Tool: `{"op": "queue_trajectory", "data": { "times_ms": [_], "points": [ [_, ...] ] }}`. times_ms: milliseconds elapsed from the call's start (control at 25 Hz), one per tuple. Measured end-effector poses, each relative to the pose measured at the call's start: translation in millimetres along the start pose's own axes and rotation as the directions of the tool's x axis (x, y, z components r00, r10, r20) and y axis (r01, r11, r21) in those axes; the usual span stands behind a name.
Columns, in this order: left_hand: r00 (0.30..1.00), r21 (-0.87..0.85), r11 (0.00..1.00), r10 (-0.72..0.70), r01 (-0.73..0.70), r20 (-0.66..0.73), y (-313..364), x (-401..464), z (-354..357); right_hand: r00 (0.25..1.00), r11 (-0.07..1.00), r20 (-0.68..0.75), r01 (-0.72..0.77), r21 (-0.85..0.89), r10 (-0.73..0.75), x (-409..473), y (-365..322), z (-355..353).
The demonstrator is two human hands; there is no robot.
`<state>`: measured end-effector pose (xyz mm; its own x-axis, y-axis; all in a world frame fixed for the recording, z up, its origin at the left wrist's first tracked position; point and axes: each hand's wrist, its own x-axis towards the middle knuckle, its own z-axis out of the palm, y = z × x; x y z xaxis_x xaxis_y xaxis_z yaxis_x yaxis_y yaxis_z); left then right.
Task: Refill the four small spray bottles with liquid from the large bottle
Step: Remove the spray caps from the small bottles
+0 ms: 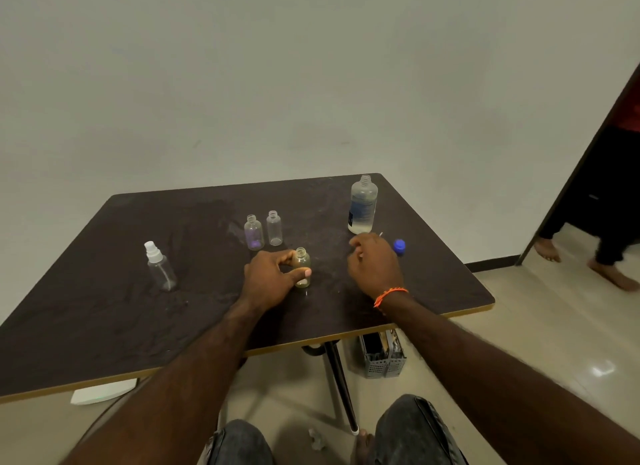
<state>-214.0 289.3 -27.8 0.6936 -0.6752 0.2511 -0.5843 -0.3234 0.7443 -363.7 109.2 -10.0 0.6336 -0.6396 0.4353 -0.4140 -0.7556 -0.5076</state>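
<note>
A person sits at a dark bench (138, 312). The left hand (268, 279) grips an uncapped small bottle (302, 268) near the bench's middle. The right hand (374, 263), fingers curled, seems to pinch something white; what it is I cannot tell. The large bottle (363, 204), open and about a third full, stands near the far right corner, its blue cap (399, 247) beside the right hand. Two open small bottles (264, 230) look empty; a capped spray bottle (160, 267) stands toward the left edge. A careless reach could topple the open bottles and spill liquid.
</note>
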Motion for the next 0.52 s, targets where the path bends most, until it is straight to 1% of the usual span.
{"op": "queue_trajectory", "data": {
  "times_ms": [80,160,240,320,400,520],
  "points": [
    [0.999,0.083,0.996,-0.027,0.031,-0.044,-1.0,-4.5,-12.6,0.989,0.989,0.115,0.083,0.125,-0.098,-8.3,-29.9,13.3],
    [0.994,0.187,0.979,-0.061,0.076,-0.087,-5.7,-7.8,-26.9,0.969,0.973,0.200,0.106,0.204,-0.147,-14.9,-58.1,32.8],
    [0.987,0.281,0.950,-0.104,0.134,-0.119,-13.2,-8.9,-41.1,0.955,0.956,0.261,0.061,0.286,-0.139,-17.5,-83.9,52.5],
    [0.976,0.330,0.925,-0.143,0.190,-0.162,-24.8,-5.5,-53.2,0.943,0.931,0.315,-0.013,0.364,-0.111,-15.3,-104.4,73.6],
    [0.960,0.335,0.907,-0.195,0.254,-0.202,-35.0,3.7,-62.0,0.928,0.916,0.358,-0.050,0.398,-0.105,-10.5,-119.9,91.7],
    [0.940,0.329,0.892,-0.239,0.311,-0.242,-46.6,24.8,-69.7,0.917,0.917,0.390,-0.077,0.392,-0.090,3.5,-134.8,111.7]
  ]
}}
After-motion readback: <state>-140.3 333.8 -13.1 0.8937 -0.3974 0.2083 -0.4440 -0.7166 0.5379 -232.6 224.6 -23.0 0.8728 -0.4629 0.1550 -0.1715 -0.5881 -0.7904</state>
